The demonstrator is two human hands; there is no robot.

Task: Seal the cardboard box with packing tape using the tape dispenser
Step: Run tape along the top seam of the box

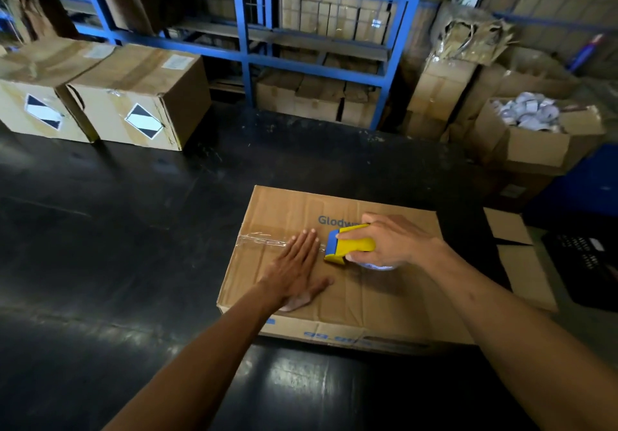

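The yellow-and-blue tape dispenser [351, 243] sits in the clenched grip of the right hand [388, 243], just at 3 o'clock of the left hand [297, 267], which lies flat and open on the cardboard box [368, 297] — fingertips on the clear tape strip [264, 240]. At 2 o'clock an open carton [531, 143] holds white rolls [528, 109]. The surface [117, 230] is black; blue shelving [247, 46] stands at 12 o'clock.

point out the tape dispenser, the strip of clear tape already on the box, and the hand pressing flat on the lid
tape dispenser [352, 242]: head view, on its yellow body.
strip of clear tape [262, 240]: head view, on the shiny stretch near the box's left edge.
left hand [296, 268]: head view, on the back of the hand.
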